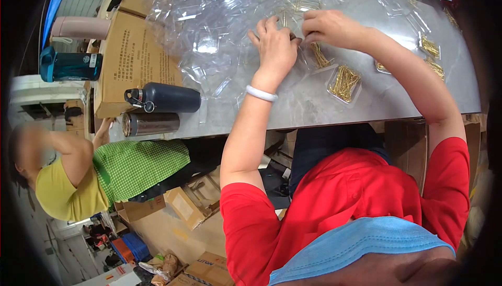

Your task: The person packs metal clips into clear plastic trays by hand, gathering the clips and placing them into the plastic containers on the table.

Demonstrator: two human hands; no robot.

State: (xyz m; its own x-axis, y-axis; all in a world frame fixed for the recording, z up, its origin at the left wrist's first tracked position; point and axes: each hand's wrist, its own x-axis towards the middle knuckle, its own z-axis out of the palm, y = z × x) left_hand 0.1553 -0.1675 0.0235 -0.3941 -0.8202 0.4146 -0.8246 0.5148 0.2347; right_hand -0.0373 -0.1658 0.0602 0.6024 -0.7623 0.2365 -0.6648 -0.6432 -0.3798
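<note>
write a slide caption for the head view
Left hand and right hand close together beside gold-coloured pieces on a grey table.

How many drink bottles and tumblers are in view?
4: a pink bottle and teal bottle at the cardboard box, a navy bottle and brown tumbler on the table. Others may be hidden.
</note>
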